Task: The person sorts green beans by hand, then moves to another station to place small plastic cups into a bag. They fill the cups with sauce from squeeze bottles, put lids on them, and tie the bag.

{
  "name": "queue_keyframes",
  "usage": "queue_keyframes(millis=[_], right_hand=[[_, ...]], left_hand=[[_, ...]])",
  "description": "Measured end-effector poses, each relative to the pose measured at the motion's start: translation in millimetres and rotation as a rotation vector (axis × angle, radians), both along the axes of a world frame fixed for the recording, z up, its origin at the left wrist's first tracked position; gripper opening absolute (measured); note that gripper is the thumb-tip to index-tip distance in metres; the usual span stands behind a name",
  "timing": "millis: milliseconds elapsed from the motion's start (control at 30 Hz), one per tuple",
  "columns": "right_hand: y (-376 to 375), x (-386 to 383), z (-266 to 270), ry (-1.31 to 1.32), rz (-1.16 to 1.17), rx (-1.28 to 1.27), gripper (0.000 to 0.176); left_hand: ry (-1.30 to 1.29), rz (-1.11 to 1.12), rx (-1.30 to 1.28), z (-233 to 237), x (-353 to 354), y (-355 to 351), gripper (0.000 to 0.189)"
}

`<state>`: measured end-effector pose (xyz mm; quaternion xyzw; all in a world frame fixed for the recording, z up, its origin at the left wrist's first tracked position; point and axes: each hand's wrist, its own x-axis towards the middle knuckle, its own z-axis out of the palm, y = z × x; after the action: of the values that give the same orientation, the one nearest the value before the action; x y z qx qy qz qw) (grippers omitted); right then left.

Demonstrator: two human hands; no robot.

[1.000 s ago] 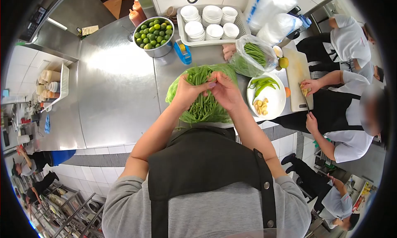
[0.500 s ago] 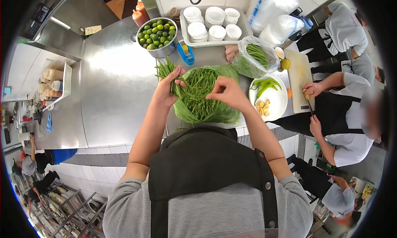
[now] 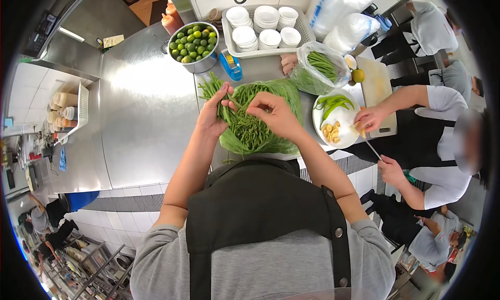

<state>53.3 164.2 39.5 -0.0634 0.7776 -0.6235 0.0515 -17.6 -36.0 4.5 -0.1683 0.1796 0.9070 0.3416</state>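
A bunch of green beans point(image 3: 212, 89) is held in my left hand point(image 3: 213, 112), over the left edge of an open green plastic bag point(image 3: 292, 94). The bag is full of cut green bean pieces point(image 3: 251, 128). Just right of the bunch, above the pieces, my right hand point(image 3: 273, 112) has its thumb and fingertips pinched together; whatever is between them is too small to make out. Right of the green bag, a clear bag point(image 3: 338, 65) holds more long beans.
A bowl of limes point(image 3: 200, 65), a blue tape dispenser point(image 3: 230, 65) and a tray point(image 3: 307, 34) of white cups line the back. On the right, a co-worker's hand point(image 3: 371, 118) is over a white plate point(image 3: 348, 99) with green peppers and yellow pieces, a knife point(image 3: 373, 149) beside it.
My right hand has moved left, closer to the bunch in my left hand. The co-worker's hand and knife have shifted from the cutting board to the plate's edge.
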Motion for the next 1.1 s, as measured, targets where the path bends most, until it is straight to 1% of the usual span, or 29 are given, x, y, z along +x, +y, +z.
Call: queue_keyframes(millis=[67, 167, 200, 267, 300, 400, 500, 533, 567, 633, 733, 800, 900, 933, 1000, 1100], right_hand=[[3, -2, 4, 0.007, -0.085, -0.224, 0.007], [14, -12, 3, 0.021, -0.227, -0.55, 0.004], [20, -15, 1, 0.029, -0.277, -0.658, 0.004], [34, -17, -1, -0.026, -0.232, -0.376, 0.009], [39, -17, -2, -0.054, -0.21, -0.235, 0.011], [43, -11, -7, -0.181, -0.015, 0.202, 0.018], [46, 0, -42, -0.039, 0.215, 0.612, 0.023], [44, 5, -52, 0.024, 0.204, 0.674, 0.02], [45, 6, -60, 0.051, 0.2, 0.685, 0.021], [44, 8, -61, 0.104, 0.19, 0.708, 0.021], [50, 4, -47, 0.036, 0.173, 0.501, 0.02], [50, 2, -30, -0.065, 0.083, 0.291, 0.016], [46, 4, -14, -0.192, -0.046, -0.077, 0.015], [43, 6, -12, -0.229, -0.089, -0.209, 0.016], [36, 9, -7, -0.209, -0.098, -0.264, 0.018], [25, 15, -15, -0.192, -0.086, -0.306, 0.02]], left_hand=[[0.023, 0.053, -0.066, 3, 1, 4, 0.018], [-0.028, 0.063, -0.069, -3, 1, 2, 0.019], [0.011, 0.039, -0.093, -7, 1, 0, 0.02], [0.089, -0.013, -0.14, -15, 2, -3, 0.021], [0.074, -0.02, -0.147, -13, 3, -2, 0.022], [0.038, -0.047, -0.192, -4, 9, 1, 0.025], [0.047, -0.093, -0.276, 0, 15, 6, 0.028], [0.065, -0.118, -0.298, -2, 18, 6, 0.03], [0.083, -0.144, -0.32, -3, 21, 6, 0.031], [0.099, -0.18, -0.362, -2, 27, 6, 0.028], [0.127, -0.222, -0.418, -4, 30, 8, 0.025], [0.11, -0.219, -0.468, -1, 30, 12, 0.025], [0.164, -0.192, -0.54, 14, 31, 22, 0.022], [0.229, -0.187, -0.552, 19, 32, 27, 0.02], [0.356, -0.172, -0.578, 26, 35, 34, 0.017], [0.453, -0.113, -0.581, 24, 37, 41, 0.013]])
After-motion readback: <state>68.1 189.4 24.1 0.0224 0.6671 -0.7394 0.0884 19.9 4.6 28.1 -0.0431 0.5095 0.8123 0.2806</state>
